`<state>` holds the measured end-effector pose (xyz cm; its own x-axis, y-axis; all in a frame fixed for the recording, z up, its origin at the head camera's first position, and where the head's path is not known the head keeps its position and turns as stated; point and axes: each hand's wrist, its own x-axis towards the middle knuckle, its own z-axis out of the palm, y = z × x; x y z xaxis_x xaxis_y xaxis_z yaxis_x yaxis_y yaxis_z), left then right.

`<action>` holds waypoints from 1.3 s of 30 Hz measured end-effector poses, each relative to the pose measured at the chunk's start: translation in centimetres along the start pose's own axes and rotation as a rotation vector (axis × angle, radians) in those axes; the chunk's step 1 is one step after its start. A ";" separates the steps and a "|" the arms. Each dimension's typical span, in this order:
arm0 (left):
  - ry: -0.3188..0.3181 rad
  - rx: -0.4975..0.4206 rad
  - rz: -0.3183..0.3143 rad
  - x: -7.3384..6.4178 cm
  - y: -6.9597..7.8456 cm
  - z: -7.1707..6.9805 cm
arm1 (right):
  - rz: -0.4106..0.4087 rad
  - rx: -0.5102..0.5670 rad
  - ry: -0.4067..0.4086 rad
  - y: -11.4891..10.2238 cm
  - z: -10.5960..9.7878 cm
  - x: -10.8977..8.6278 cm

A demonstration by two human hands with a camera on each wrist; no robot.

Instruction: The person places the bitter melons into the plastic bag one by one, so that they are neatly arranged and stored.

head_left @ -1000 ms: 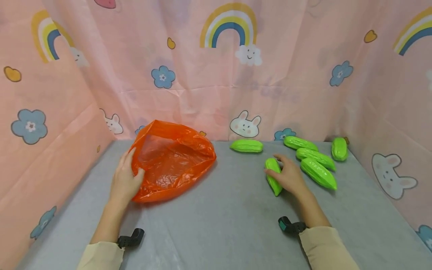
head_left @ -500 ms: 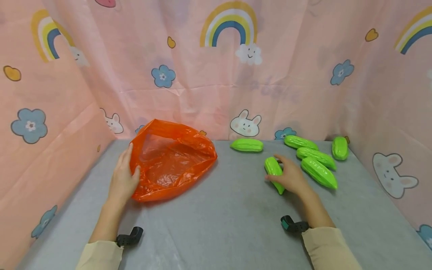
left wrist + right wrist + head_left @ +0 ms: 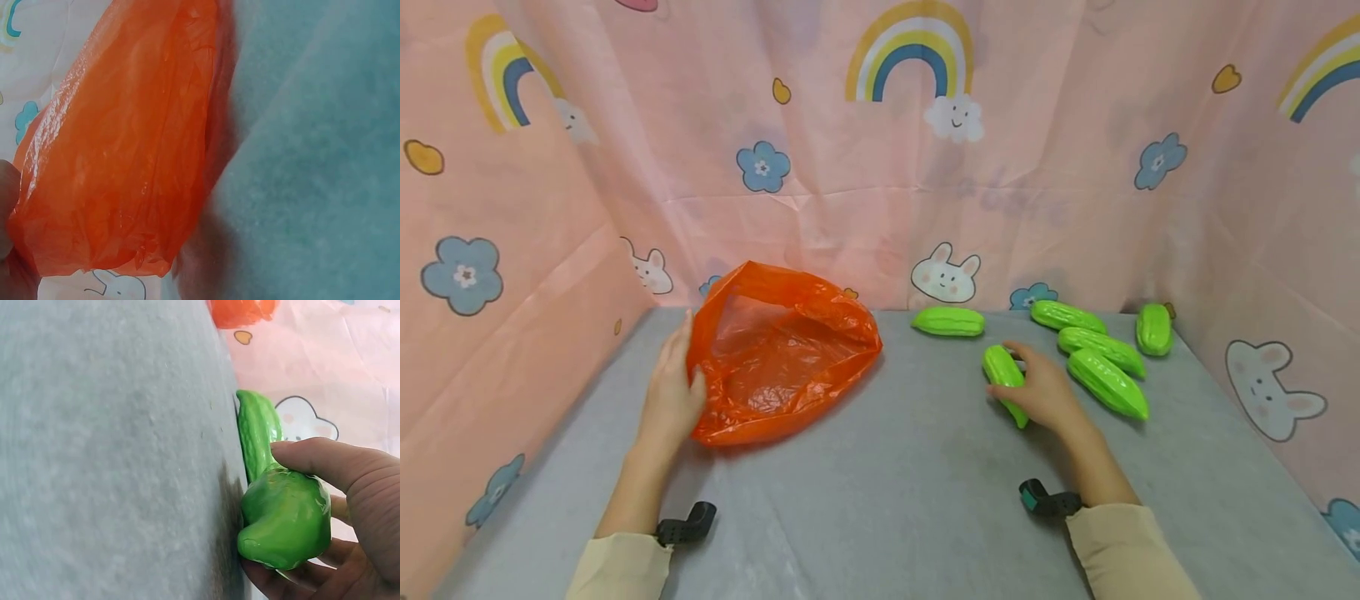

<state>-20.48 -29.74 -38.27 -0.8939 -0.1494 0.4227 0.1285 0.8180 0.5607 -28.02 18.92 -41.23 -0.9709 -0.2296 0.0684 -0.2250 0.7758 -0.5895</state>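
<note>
My right hand (image 3: 1043,387) holds a glossy green bitter melon (image 3: 1003,371), thumb on the near side and fingers on the far side. In the right wrist view, the melon's curved tip (image 3: 269,540) points toward the camera, low over the grey cloth. At the left, an orange plastic bag (image 3: 782,425) lies with its wide mouth facing me. My left hand (image 3: 672,396) rests along the bag's left side, fingers extended and thumb apart at the rim. Only a little of the left hand (image 3: 6,194) shows in the left wrist view, beside the bag (image 3: 125,156).
Another bitter melon (image 3: 949,322) lies by the back wall, between bag and right hand. Several more, such as this bitter melon (image 3: 1107,383), lie right of that hand. One bitter melon (image 3: 1153,330) sits in the far right corner. Pink printed cloth (image 3: 850,217) encloses the grey table.
My left hand has shifted slightly left, its thumb drawing back from the bag's front. The right hand has stayed nearly in place, the held melon turning a little.
</note>
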 end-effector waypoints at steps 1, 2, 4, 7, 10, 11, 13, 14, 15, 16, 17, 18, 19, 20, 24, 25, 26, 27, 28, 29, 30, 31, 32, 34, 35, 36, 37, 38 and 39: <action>0.008 0.000 0.005 0.0 0.0 0.0 | 0.000 -0.001 0.006 -0.1 0.1 0.0; 0.020 0.003 0.014 0.0 0.0 0.0 | -0.003 0.000 0.011 -0.1 0.2 0.0; 0.048 0.011 0.039 0.1 0.0 0.1 | -0.008 0.006 0.020 -0.2 0.3 0.0; 0.090 0.029 0.082 0.2 -0.1 0.4 | -0.014 0.019 0.025 -0.4 0.7 0.0; 0.108 0.036 0.089 0.2 -0.2 0.5 | -0.025 0.037 0.024 -0.7 0.9 0.0; 0.110 0.033 0.084 0.2 -0.2 0.5 | -0.025 0.043 0.021 -0.9 1.0 0.0; 0.107 0.023 0.068 0.3 -0.2 0.5 | -0.027 0.056 0.015 -1.4 1.1 0.0; 0.106 0.018 0.061 0.3 -0.2 0.5 | -0.024 0.065 0.010 -1.7 1.2 0.0; 0.104 0.013 0.056 0.3 -0.2 0.4 | -0.022 0.076 0.007 -2.0 1.2 0.0; 0.101 0.009 0.053 0.3 -0.2 0.4 | -0.020 0.085 0.004 -2.4 1.1 -0.1; 0.098 0.008 0.051 0.3 -0.2 0.5 | -0.018 0.097 0.003 -2.7 1.1 -0.1; 0.093 0.008 0.048 0.3 -0.1 0.5 | -0.021 0.106 0.005 -3.1 1.0 -0.1; 0.089 0.008 0.047 0.3 -0.1 0.5 | -0.025 0.113 0.009 -3.5 0.9 -0.2; 0.085 0.009 0.045 0.3 -0.1 0.5 | -0.031 0.119 0.013 -3.8 0.9 -0.2; 0.069 0.012 0.026 0.3 -0.1 0.6 | -0.075 0.120 0.035 -4.7 0.7 -0.1; 0.068 0.015 0.023 0.3 -0.1 0.5 | -0.085 0.122 0.041 -5.0 0.7 0.0; 0.064 0.018 0.019 0.3 -0.1 0.5 | -0.094 0.126 0.046 -5.2 0.7 0.0; 0.060 0.021 0.016 0.2 -0.1 0.4 | -0.101 0.129 0.051 -5.4 0.7 0.1; 0.055 0.025 0.013 0.2 -0.1 0.4 | -0.102 0.131 0.057 -5.7 0.7 0.2; 0.050 0.029 0.014 0.2 -0.1 0.4 | -0.102 0.132 0.063 -6.0 0.7 0.2; 0.044 0.033 0.014 0.2 -0.1 0.4 | -0.104 0.135 0.067 -6.2 0.6 0.3; 0.040 0.037 0.018 0.2 -0.1 0.4 | -0.105 0.139 0.069 -6.6 0.6 0.3; 0.033 0.039 0.016 0.2 -0.1 0.4 | -0.106 0.144 0.071 -6.9 0.6 0.4; 0.026 0.040 0.012 0.3 -0.1 0.5 | -0.109 0.155 0.073 -7.6 0.5 0.6; 0.021 0.039 0.009 0.3 -0.1 0.4 | -0.112 0.161 0.073 -8.0 0.6 0.7; 0.018 0.037 0.005 0.2 -0.1 0.4 | -0.116 0.167 0.072 -8.4 0.6 0.8; 0.016 0.035 0.003 0.2 -0.1 0.4 | -0.114 0.172 0.070 -8.8 0.7 1.0; 0.011 0.031 -0.003 0.2 -0.1 0.3 | -0.112 0.175 0.070 -9.2 0.8 1.1; 0.008 0.028 -0.006 0.2 -0.1 0.2 | -0.113 0.178 0.070 -9.7 0.9 1.4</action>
<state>-20.74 -29.77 -38.35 -0.8913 -0.1584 0.4249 0.1110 0.8323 0.5431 -27.10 10.58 -36.14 -0.9450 -0.2630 0.1943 -0.3207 0.6299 -0.7074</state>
